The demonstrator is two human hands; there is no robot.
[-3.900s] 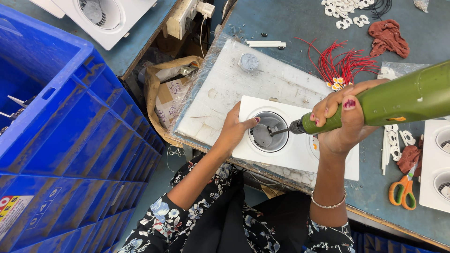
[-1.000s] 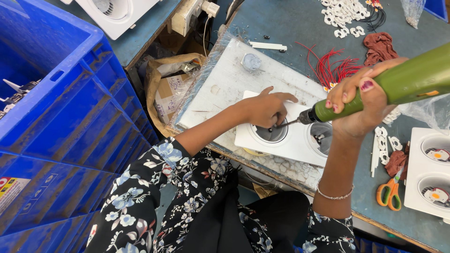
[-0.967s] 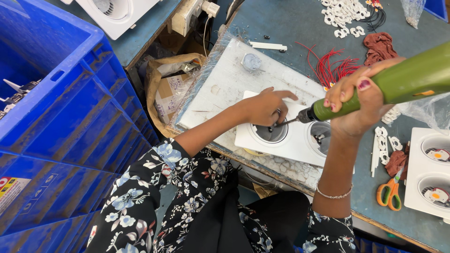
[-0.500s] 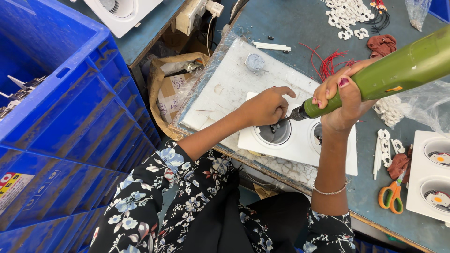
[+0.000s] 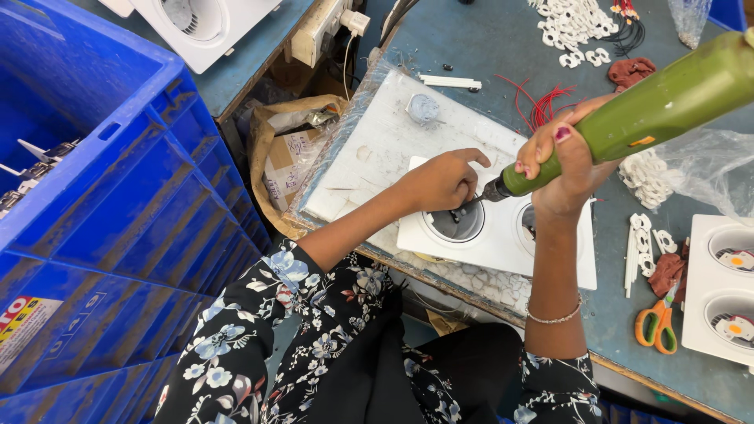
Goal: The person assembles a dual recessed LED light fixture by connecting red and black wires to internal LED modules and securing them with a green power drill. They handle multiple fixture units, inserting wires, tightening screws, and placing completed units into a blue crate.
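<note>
From up here I look down on a grey-blue table (image 5: 487, 39) with a scuffed white board (image 5: 377, 149) lying on it under a clear plastic sheet, and on that board sits a white twin-hole light housing (image 5: 495, 239) with two round openings side by side. A big blue plastic crate (image 5: 102, 204) fills the left of my view, and between it and the table edge a brown paper bag (image 5: 287, 161) holds a small carton. Across the table I see a bundle of red wires (image 5: 542, 102), a heap of small white clips (image 5: 573, 20), a crumpled clear bag (image 5: 707, 169), orange-and-green scissors (image 5: 658, 318) near the front edge, and another white housing (image 5: 719, 286) at the far right. A second table at the top carries a white square fixture (image 5: 208, 20) and a socket strip (image 5: 322, 27). My left hand (image 5: 440, 180) reaches in from below, forearm angled up and to the right, its fingers curled down at the rim of the housing's left opening, pinching something small that I cannot make out. My right hand (image 5: 561, 161) comes up almost vertically, a thin bracelet on the wrist, fingers wrapped tight around the lower end of a green electric screwdriver (image 5: 652, 110). The tool slants down to the left, its dark tip meeting the left opening just beside my left fingertips.
</note>
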